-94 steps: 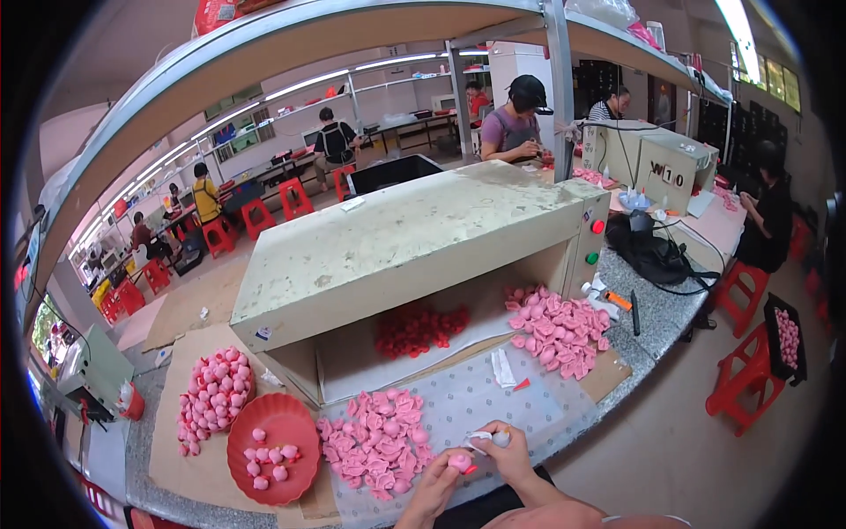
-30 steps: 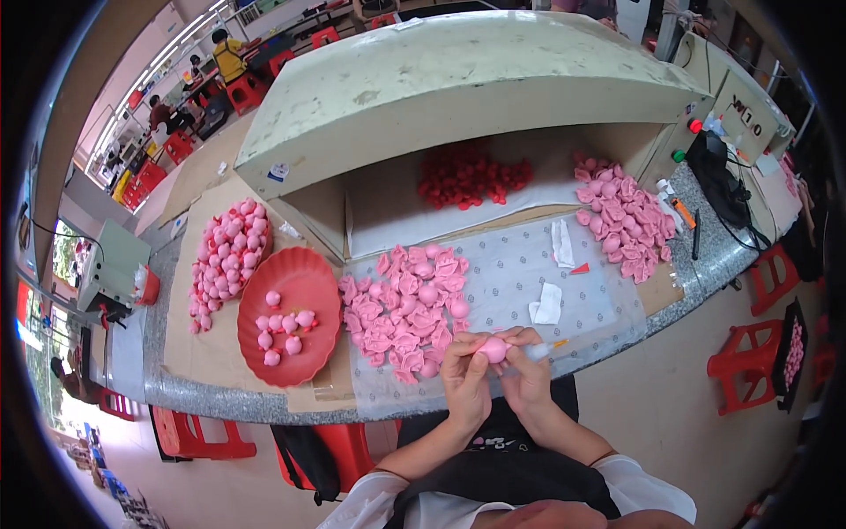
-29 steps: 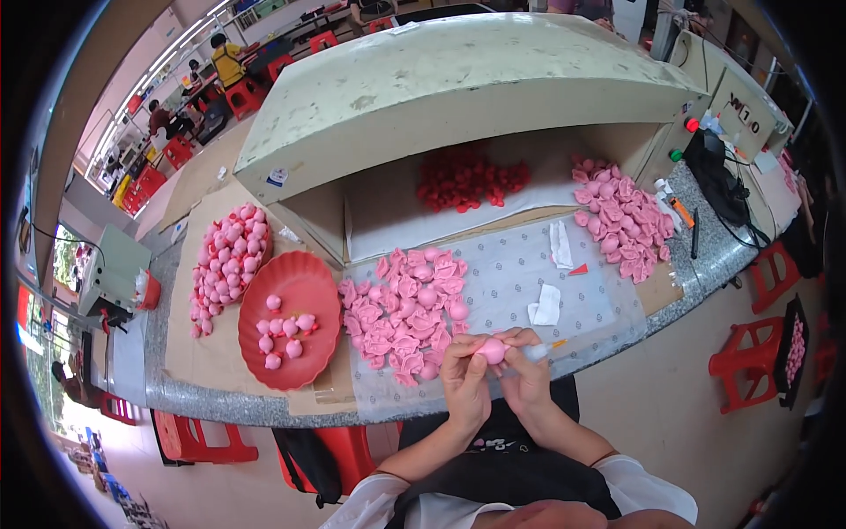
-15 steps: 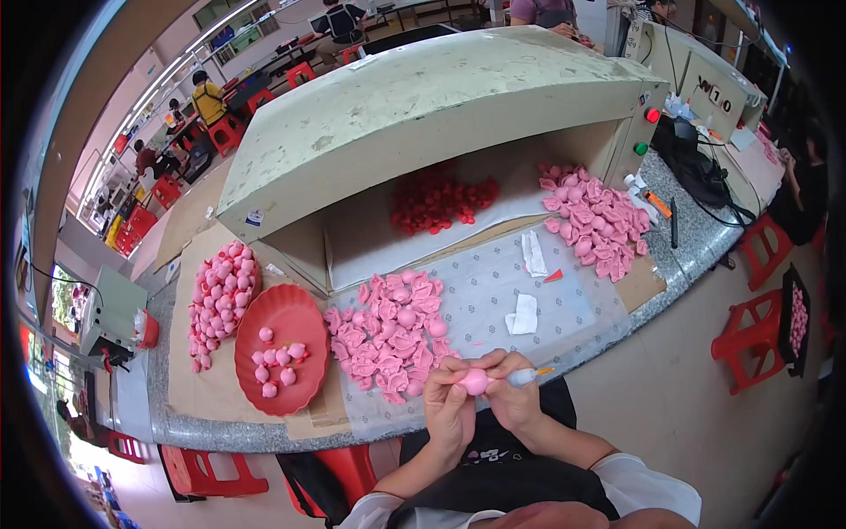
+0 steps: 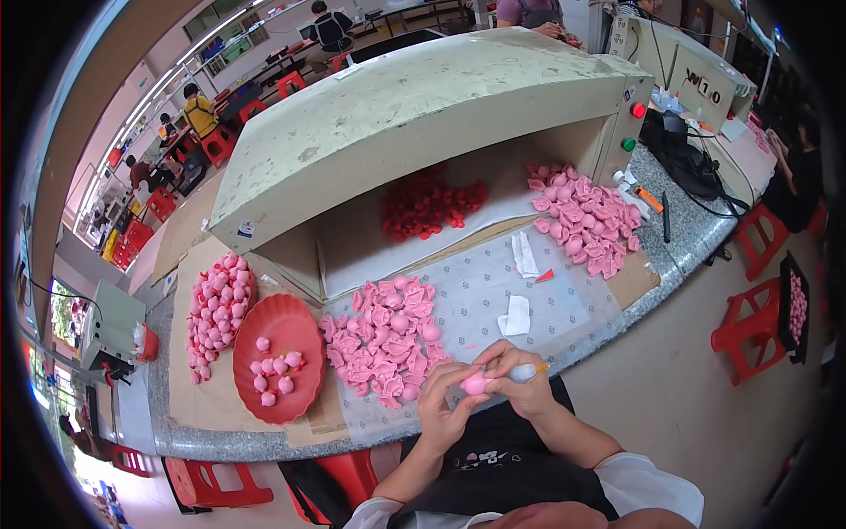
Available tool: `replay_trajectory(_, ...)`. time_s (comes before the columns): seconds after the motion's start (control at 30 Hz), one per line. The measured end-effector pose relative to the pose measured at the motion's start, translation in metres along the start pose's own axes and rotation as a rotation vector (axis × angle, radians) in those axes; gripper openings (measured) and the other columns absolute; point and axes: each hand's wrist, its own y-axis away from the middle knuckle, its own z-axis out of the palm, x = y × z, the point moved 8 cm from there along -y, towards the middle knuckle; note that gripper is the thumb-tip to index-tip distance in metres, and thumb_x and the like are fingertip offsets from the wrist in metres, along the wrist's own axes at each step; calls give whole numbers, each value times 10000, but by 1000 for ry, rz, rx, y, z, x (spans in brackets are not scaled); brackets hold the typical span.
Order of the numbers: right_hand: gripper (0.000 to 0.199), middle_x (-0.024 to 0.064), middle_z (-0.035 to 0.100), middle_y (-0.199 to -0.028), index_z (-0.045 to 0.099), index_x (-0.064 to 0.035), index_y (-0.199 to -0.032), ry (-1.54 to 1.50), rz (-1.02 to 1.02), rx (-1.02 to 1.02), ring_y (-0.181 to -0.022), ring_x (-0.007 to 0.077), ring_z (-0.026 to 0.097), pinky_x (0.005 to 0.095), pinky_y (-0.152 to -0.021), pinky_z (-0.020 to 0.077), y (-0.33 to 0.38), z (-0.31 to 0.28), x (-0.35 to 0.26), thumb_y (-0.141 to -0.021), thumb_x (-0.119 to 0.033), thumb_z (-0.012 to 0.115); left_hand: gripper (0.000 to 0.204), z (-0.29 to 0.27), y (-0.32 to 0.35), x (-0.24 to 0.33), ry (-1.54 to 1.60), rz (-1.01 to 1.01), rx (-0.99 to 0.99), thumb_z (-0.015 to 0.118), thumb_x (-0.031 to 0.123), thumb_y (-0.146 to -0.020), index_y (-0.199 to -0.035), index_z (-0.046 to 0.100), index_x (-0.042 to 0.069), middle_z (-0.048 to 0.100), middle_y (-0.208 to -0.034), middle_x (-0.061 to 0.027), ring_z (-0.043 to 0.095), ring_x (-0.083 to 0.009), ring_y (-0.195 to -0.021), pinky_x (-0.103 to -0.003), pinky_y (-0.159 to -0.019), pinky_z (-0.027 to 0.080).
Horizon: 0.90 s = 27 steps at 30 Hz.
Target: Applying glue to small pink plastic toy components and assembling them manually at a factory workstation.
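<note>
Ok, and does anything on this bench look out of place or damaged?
A lone red triangular piece lies on the patterned sheet beside a white strip, apart from the red pile inside the pale housing, so it looks stray. The housing's top looks stained.

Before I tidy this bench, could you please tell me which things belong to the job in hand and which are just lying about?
Probably part of the job:
pink piece, between left hand and right hand
small bottle, in the right hand
near pink pile
far pink pile
red pieces
red dish

Probably just lying about:
black pen-like stick
black bag-like bundle
small red scrap
</note>
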Motion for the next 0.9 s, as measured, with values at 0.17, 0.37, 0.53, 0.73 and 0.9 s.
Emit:
replay_trajectory(0.17, 91, 102, 528, -860, 541, -10, -716, 102, 47, 119, -783, 153, 510, 270, -723, 402, -3, -16, 14, -663, 0, 614, 307, 3, -9, -12, -94, -82, 3, 667, 81, -607, -879, 549, 2, 550, -838, -101, 519, -216, -774, -283, -708, 397)
replay_trajectory(0.37, 208, 57, 450, -897, 478, -8, -846, 306, 142, 134, -711, 93, 451, 210, -636, 375, -19, -32, 1, -669, 1, 587, 332, 20, -12, -46, -38, -217, -167, 634, 24, -635, -941, 507, 4, 543, -870, -95, 520, -197, -822, -274, -718, 399)
replay_trajectory(0.53, 354, 70, 417, -945, 361, -40, -952, 374, -25, 238, -777, 122, 465, 246, -718, 372, -25, -116, -28, -662, -6, 561, 321, 15, -13, -65, 696, -515, 12, 604, 42, -689, -972, 457, 6, 525, -893, -86, 502, -153, -839, -265, -784, 379)
replay_trajectory(0.73, 260, 50, 512, -912, 504, 5, -938, 971, 3, 337, -913, 123, 455, 266, -818, 348, -31, -154, -49, -689, -42, 564, 342, 4, -9, -73, 821, -505, 69, 598, 114, -711, -998, 437, 20, 505, -874, -96, 474, -169, -811, -270, -767, 376)
replay_trajectory(0.9, 318, 68, 513, -907, 482, 4, -980, 1068, -93, 473, -840, 158, 500, 267, -757, 397, -23, -189, -60, -681, -38, 583, 356, 10, -10, -70, 912, -582, 96, 579, 193, -740, -1021, 430, 34, 496, -883, -108, 473, -179, -812, -285, -754, 390)
